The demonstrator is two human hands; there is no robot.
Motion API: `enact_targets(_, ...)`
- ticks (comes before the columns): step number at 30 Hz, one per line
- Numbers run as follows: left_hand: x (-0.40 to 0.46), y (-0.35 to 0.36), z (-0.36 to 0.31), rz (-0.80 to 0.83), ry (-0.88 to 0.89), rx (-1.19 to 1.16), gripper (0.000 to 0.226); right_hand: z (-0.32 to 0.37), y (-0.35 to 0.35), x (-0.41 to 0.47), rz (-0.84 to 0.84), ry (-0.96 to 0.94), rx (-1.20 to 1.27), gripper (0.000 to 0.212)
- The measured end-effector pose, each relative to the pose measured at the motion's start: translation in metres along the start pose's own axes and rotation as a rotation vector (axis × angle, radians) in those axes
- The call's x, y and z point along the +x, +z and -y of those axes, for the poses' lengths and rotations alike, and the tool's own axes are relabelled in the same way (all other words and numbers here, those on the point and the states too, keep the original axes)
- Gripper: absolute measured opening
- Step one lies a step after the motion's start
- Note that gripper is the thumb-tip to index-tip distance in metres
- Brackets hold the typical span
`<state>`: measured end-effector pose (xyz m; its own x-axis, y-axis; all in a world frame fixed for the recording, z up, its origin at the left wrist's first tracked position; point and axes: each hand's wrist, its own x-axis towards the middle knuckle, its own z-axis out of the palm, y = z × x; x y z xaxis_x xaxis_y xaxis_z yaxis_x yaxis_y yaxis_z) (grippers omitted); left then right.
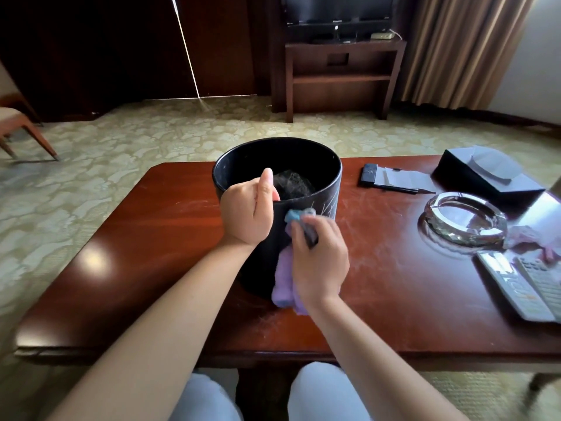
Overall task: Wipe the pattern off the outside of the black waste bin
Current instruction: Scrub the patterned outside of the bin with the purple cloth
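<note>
My right hand (318,256) and the purple cloth (285,284) it grips hide much of the near wall of the black waste bin (306,165); fingertips are blurred. I see thin white pattern lines (326,206) near the rim. The bin is round and glossy, standing upright on the wooden table (151,253), mouth up, axis vertical. My left hand (249,211) grips the near rim, thumb up.

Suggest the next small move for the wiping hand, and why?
Probably slide the cloth rightward along the bin wall: white lines show just right of the right hand, which holds the cloth against the side, while the left hand grips the rim.
</note>
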<state>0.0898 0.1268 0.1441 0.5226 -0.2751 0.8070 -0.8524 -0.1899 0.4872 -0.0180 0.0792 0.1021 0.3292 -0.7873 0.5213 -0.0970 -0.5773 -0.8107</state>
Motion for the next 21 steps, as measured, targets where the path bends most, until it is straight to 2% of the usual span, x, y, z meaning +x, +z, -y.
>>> enact_targets(2, 0.0, 0.0, 0.0, -0.008, -0.002, -0.008, 0.06, 0.021, -0.005, 0.022, -0.013, -0.028, 0.029, 0.007)
enact_targets(5, 0.0, 0.0, 0.0, -0.007, -0.01, -0.006, 0.056, 0.028, -0.006, 0.032, 0.066, -0.028, -0.031, 0.012)
enact_targets(10, 0.0, -0.002, -0.002, 0.005, 0.006, 0.016, 0.054, 0.016, -0.011, 0.027, -0.027, -0.025, -0.072, 0.014)
enact_targets(12, 0.0, -0.002, -0.002, 0.008, 0.005, 0.017, 0.054, 0.02, -0.009, 0.026, -0.048, -0.105, -0.123, 0.013)
enact_targets(15, 0.0, -0.002, -0.001, -0.001, 0.014, 0.007, 0.053, 0.024, -0.004, 0.019, -0.009, -0.295, -0.194, 0.023)
enact_targets(19, 0.001, -0.002, -0.001, -0.001, 0.019, 0.0, 0.052, 0.015, -0.007, 0.025, -0.097, -0.271, -0.181, 0.023)
enact_targets(21, 0.001, -0.002, -0.001, -0.001, 0.022, 0.009, 0.051, 0.014, -0.007, 0.026, -0.092, -0.345, -0.195, 0.022)
